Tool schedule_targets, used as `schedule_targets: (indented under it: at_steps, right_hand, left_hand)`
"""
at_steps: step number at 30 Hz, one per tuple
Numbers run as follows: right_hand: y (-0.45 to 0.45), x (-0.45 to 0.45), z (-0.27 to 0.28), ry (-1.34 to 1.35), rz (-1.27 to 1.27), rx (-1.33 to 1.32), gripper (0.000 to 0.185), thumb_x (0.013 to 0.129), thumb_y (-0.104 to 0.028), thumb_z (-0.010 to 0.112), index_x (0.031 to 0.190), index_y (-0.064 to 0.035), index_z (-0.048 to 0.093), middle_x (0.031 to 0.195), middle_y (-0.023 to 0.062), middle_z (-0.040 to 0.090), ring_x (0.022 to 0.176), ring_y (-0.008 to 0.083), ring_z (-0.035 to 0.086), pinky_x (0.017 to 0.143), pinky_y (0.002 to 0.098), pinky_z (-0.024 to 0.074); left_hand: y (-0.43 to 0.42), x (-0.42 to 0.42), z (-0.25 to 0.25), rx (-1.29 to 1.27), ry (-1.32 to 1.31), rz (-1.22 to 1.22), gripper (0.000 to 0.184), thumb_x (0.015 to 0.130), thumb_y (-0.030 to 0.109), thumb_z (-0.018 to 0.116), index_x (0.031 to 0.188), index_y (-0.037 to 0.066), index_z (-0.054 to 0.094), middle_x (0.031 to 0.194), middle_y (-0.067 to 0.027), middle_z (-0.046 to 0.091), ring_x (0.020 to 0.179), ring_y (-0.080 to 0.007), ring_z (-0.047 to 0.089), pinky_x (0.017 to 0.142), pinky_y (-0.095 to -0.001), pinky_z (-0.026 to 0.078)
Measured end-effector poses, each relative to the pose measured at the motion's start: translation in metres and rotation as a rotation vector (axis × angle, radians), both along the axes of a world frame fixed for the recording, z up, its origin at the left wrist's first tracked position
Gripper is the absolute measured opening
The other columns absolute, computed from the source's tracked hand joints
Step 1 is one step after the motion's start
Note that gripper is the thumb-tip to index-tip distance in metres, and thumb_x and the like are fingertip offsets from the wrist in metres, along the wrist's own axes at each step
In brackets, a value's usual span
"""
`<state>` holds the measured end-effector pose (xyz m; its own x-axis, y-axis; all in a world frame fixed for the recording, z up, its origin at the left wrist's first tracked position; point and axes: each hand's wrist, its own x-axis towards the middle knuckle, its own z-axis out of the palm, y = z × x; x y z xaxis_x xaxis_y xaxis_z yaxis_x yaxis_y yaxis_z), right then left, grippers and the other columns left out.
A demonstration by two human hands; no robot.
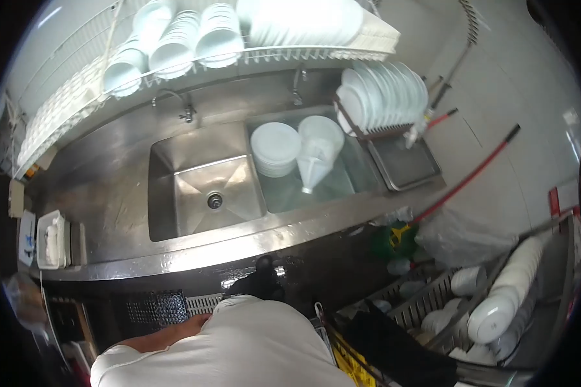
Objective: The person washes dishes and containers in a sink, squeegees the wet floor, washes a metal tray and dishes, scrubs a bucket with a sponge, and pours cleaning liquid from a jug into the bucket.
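My left arm comes down from a white sleeve (132, 358), and my left hand (199, 322) is at the front of my body. Its fingers are hidden against the white shirt (265, 342), so whether they hold anything does not show. My right hand is out of sight. In front of me is a steel counter with two basins. The left basin (229, 177) has a drain in its floor. Water stands in the right basin (281, 201), along with a stack of white plates (275, 143) and a translucent, funnel-shaped container (314, 169).
White plates (377, 97) stand upright in a brown rack beside a metal tray (405, 164). Overhead, a wire shelf (284, 51) bears stacked bowls (219, 39). A red-handled pole (471, 174) leans at right. Crates of dishes (426, 300) lie below. A white tub (53, 240) sits at left.
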<state>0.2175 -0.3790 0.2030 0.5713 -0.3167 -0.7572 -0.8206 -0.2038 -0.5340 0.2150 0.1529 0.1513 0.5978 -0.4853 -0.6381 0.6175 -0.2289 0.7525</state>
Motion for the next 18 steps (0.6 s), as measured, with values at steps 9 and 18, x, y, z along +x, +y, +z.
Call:
schedule_targets:
  at_steps: [9, 18]
  right_hand:
    - [-0.045, 0.085, 0.018, 0.001, 0.178, -0.103, 0.016, 0.092, -0.005, 0.063, 0.104, 0.0008, 0.071, 0.098, 0.0199, 0.072, 0.087, 0.0358, 0.07, 0.081, 0.0443, 0.0544]
    - [-0.117, 0.129, 0.054, 0.061, 0.546, -0.286, 0.016, 0.092, -0.005, 0.062, 0.104, 0.0006, 0.071, 0.098, 0.0202, 0.072, 0.087, 0.0374, 0.07, 0.082, 0.0449, 0.0544]
  left_hand:
    - [-0.063, 0.064, 0.009, 0.031, 0.121, -0.138, 0.034, 0.1, 0.017, 0.062, 0.132, 0.004, 0.062, 0.123, -0.0072, 0.07, 0.113, -0.0152, 0.061, 0.1, -0.0325, 0.047]
    - [-0.12, 0.217, 0.141, 0.445, -0.096, -0.535, 0.027, 0.086, 0.032, 0.072, 0.097, 0.008, 0.075, 0.09, -0.0139, 0.075, 0.094, -0.0268, 0.072, 0.082, -0.0375, 0.055]
